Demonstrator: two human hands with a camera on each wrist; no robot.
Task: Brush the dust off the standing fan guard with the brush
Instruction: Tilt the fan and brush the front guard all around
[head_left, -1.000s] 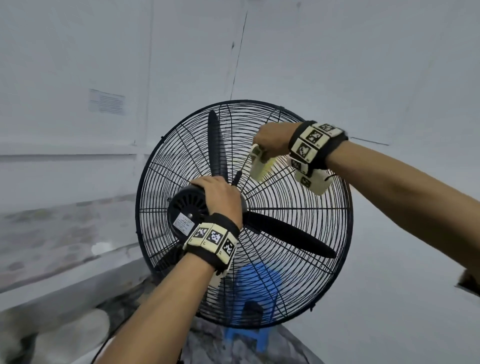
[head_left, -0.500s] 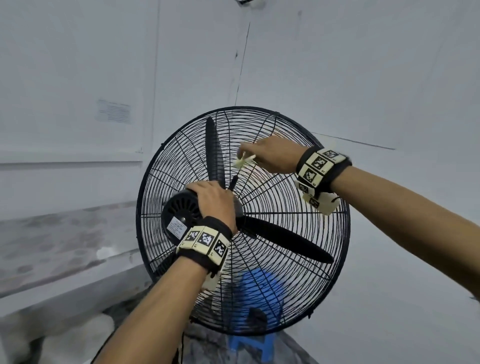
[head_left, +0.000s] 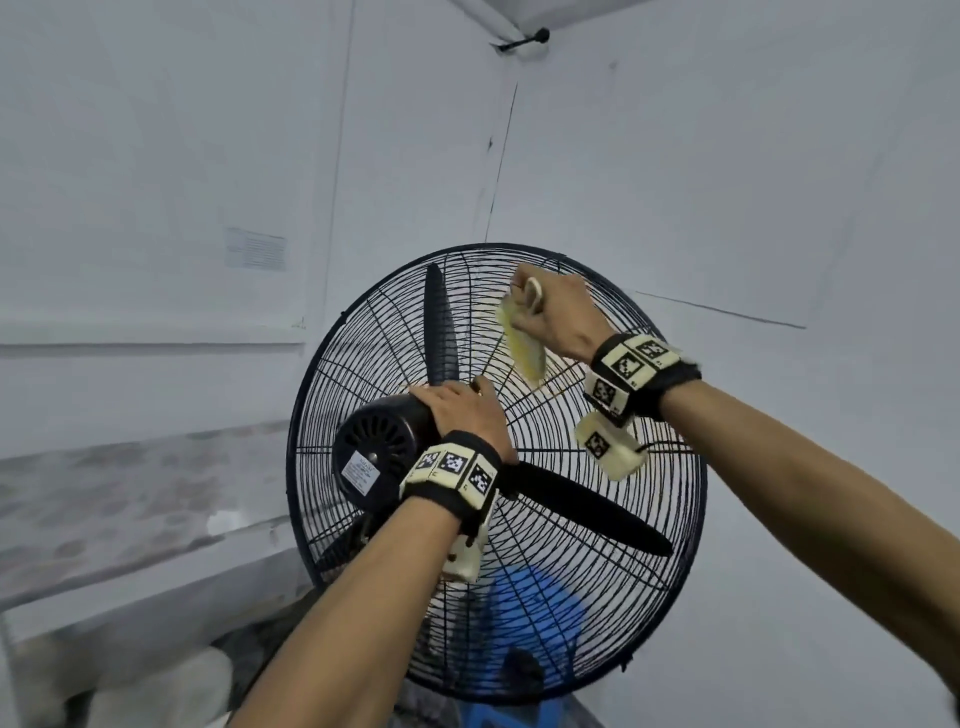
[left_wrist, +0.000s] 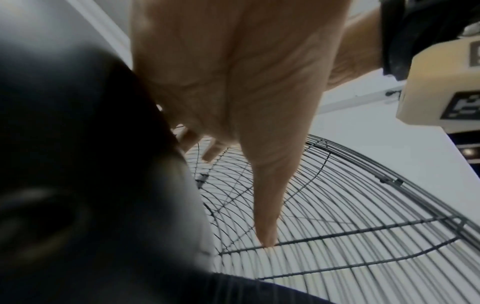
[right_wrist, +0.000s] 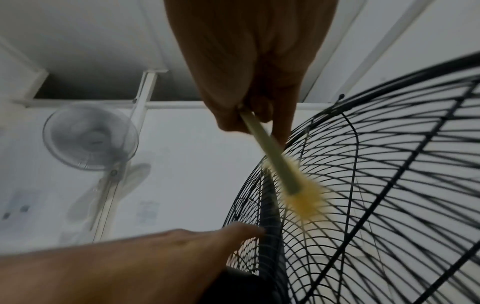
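Note:
A black wire fan guard (head_left: 670, 519) faces me from behind, with black blades inside and the motor housing (head_left: 374, 447) at its middle. My left hand (head_left: 457, 405) rests on top of the housing, thumb (left_wrist: 265, 226) stretched out touching the wires. My right hand (head_left: 556, 312) grips a pale yellow brush (head_left: 524, 343) near the guard's top. The bristles (right_wrist: 306, 197) lie blurred against the guard's wires (right_wrist: 389, 164), and the handle (right_wrist: 262, 139) runs up into the curled fingers.
White walls meet in a corner behind the fan. A blue plastic stool (head_left: 535, 613) shows through the lower guard. A grey ledge (head_left: 130, 493) runs along the left wall. A white wall-mounted fan (right_wrist: 91, 135) hangs high in the right wrist view.
My right hand has swung the brush from the guard's upper middle up toward its top rim, bristles now pointing down. My left hand stays on the motor housing. The head view has tilted up.

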